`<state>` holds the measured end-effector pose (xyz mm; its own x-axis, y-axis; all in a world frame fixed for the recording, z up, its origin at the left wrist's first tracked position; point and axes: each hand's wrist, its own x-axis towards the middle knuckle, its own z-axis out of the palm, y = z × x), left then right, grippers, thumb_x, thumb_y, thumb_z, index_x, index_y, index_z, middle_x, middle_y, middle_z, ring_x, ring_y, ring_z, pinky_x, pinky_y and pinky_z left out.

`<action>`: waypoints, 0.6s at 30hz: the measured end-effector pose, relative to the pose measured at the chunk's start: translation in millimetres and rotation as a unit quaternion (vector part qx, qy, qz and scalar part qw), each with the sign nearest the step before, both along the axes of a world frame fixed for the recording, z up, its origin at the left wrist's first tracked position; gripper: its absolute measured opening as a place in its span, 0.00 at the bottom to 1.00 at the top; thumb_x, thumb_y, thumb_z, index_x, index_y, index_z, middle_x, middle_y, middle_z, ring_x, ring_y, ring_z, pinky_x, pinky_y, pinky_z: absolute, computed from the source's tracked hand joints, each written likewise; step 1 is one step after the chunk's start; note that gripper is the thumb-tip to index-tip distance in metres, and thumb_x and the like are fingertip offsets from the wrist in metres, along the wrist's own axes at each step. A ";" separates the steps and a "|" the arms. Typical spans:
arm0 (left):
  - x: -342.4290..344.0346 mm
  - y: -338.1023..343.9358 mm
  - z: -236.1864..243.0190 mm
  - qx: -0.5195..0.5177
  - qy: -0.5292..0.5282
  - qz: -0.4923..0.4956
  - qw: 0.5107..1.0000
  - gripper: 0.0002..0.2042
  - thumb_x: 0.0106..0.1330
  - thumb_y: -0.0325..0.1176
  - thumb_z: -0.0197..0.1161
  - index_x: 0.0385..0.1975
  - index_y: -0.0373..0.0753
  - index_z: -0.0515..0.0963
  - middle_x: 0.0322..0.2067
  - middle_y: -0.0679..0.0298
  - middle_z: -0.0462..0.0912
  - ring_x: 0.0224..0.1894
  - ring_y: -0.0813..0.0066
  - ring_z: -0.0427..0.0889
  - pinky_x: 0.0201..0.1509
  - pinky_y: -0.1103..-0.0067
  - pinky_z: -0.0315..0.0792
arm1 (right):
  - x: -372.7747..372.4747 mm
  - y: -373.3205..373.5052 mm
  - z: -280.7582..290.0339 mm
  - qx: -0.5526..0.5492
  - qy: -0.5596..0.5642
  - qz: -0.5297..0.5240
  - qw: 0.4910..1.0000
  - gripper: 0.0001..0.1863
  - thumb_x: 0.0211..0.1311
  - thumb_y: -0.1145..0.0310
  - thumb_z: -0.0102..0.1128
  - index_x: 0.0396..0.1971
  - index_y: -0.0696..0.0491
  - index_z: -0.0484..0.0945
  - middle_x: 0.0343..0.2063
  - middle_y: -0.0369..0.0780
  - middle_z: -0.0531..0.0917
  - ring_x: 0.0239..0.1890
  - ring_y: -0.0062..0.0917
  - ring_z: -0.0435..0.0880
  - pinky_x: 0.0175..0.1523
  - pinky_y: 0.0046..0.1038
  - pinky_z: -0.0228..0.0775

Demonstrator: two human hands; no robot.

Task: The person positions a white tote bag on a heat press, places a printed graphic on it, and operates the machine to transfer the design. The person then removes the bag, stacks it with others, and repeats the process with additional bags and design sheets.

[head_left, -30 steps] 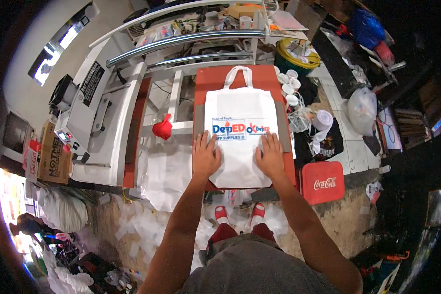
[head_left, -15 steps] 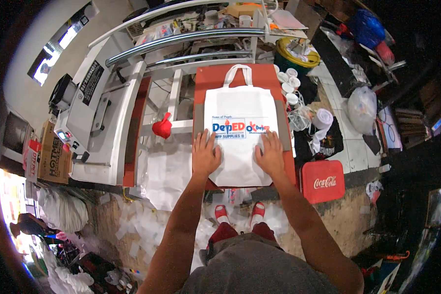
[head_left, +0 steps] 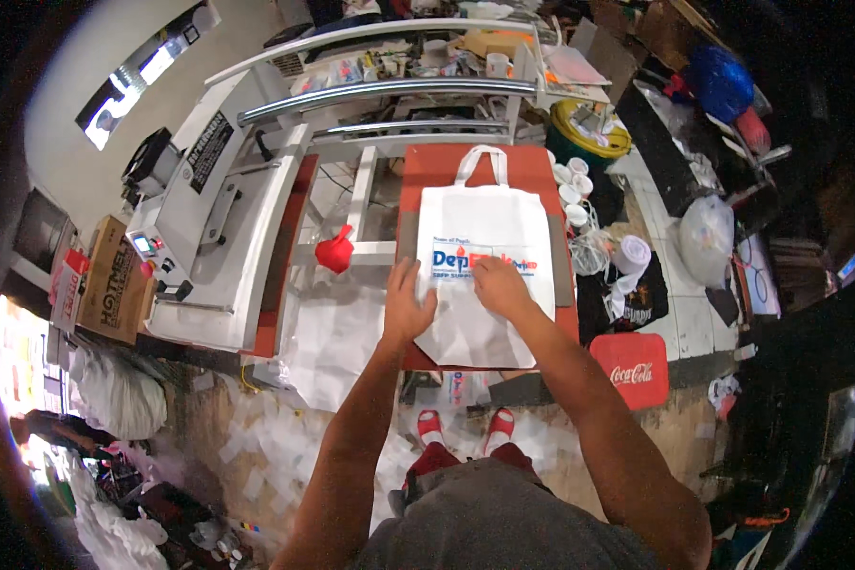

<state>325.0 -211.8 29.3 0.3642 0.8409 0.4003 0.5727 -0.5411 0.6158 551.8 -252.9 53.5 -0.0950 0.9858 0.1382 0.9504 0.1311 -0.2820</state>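
A white tote bag with two handles lies flat on a red press bed. Blue and red printing crosses its middle. My left hand rests at the bag's left edge, fingers stretched out, holding nothing. Over the print, my right hand has its fingers bent and drawn together. What its fingertips pinch, if anything, is too small to make out. Part of the lettering is hidden beneath that hand.
The white heat press head stands left, below metal rails. A red cloth bundle sits between it and the bed. White fabric hangs nearby. White cups, a yellow-rimmed bin and a red tray stand right.
My right hand has moved from the bag's right edge inward onto the print, and its fingers have bent together. My left hand stays at the left edge. The view has shifted slightly.
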 end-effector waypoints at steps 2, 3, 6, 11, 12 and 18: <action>-7.5 -9.0 19.2 -0.048 -0.079 0.022 0.995 0.32 0.60 0.33 0.67 0.64 0.31 0.66 0.64 0.43 0.66 0.67 0.45 0.64 0.70 0.60 0.60 | -9.3 -6.5 22.1 0.020 0.119 -0.025 0.992 0.13 0.57 0.69 0.64 0.41 0.57 0.83 0.38 0.44 0.85 0.41 0.34 0.85 0.45 0.35 0.77; -11.5 -17.5 31.7 -0.103 -0.145 0.025 0.984 0.32 0.60 0.32 0.67 0.65 0.31 0.64 0.65 0.45 0.66 0.67 0.48 0.65 0.69 0.62 0.61 | -13.6 -14.5 36.7 0.053 0.226 -0.041 0.972 0.12 0.58 0.70 0.64 0.41 0.58 0.83 0.35 0.43 0.85 0.37 0.31 0.85 0.41 0.32 0.77; -16.1 -43.7 80.5 -0.241 -0.349 -0.050 0.904 0.37 0.64 0.29 0.66 0.70 0.35 0.55 0.62 0.48 0.70 0.64 0.63 0.70 0.65 0.70 0.68 | -30.2 -54.1 84.4 0.039 0.463 -0.061 0.883 0.10 0.62 0.72 0.65 0.41 0.59 0.82 0.31 0.38 0.85 0.30 0.20 0.83 0.35 0.24 0.75; -22.5 -109.8 180.5 -0.400 -0.493 -0.143 0.759 0.43 0.64 0.25 0.66 0.74 0.41 0.45 0.59 0.48 0.73 0.59 0.65 0.74 0.61 0.71 0.72 | -54.5 -116.9 157.2 0.043 0.576 -0.046 0.815 0.07 0.64 0.75 0.64 0.41 0.58 0.81 0.29 0.32 0.82 0.31 0.12 0.78 0.36 0.19 0.73; -20.6 -118.1 197.7 -0.390 -0.504 -0.164 0.753 0.43 0.64 0.23 0.66 0.74 0.41 0.44 0.59 0.48 0.73 0.59 0.65 0.74 0.61 0.70 0.72 | -56.7 -125.4 169.7 0.057 0.587 -0.037 0.806 0.07 0.64 0.76 0.64 0.41 0.58 0.81 0.29 0.32 0.82 0.31 0.12 0.78 0.36 0.18 0.73; -14.4 -140.2 243.1 -0.255 -0.599 -0.073 0.755 0.44 0.62 0.21 0.66 0.74 0.42 0.43 0.66 0.50 0.61 0.62 0.60 0.73 0.63 0.65 0.73 | -64.4 -155.5 215.3 0.132 0.623 -0.019 0.771 0.07 0.64 0.76 0.64 0.41 0.57 0.80 0.29 0.31 0.81 0.30 0.10 0.77 0.36 0.16 0.71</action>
<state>310.5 -352.1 272.4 0.1015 0.9830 0.1532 -0.6049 -0.0613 0.7939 487.3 -408.4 268.8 0.3021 0.9062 0.2958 -0.0307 0.3194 -0.9471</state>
